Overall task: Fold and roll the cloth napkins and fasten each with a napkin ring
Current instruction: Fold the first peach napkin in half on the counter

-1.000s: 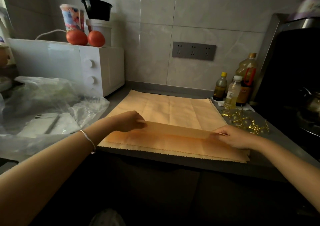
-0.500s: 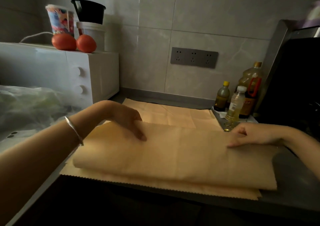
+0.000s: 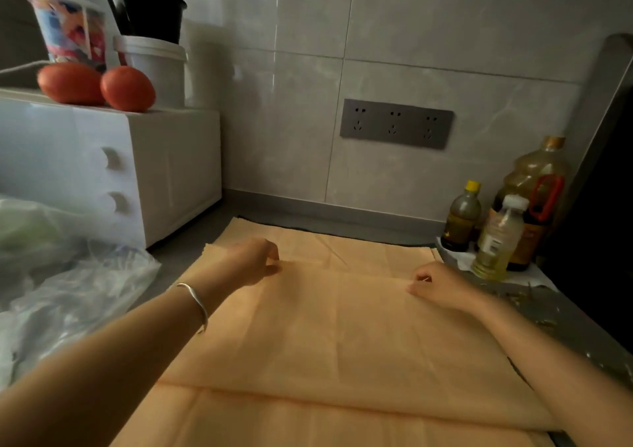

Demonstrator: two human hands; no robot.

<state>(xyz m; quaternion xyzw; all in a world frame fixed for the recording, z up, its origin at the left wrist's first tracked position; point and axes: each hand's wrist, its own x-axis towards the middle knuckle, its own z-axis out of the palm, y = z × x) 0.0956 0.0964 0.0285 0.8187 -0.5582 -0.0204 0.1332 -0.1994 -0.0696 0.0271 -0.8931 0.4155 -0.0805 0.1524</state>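
Right now the orange napkin point(image 3: 335, 326) lies on the grey counter point(image 3: 186, 249), its upper layer folded over with the free edge toward the wall. The left hand point(image 3: 251, 261) and right hand point(image 3: 436, 285) each have fingers curled, pinching that edge. To my eye, it wants laying down level, both corners matched, then the crease pressed flat

We have carried the free edge of the napkin point(image 3: 342, 326) from near the front edge of the counter point(image 3: 191, 239) toward its back edge, so the folded flap, a narrow strip a second ago, now covers most of the cloth. Our left hand point(image 3: 255, 261) and right hand point(image 3: 436, 283) have travelled back with it, pinching that edge
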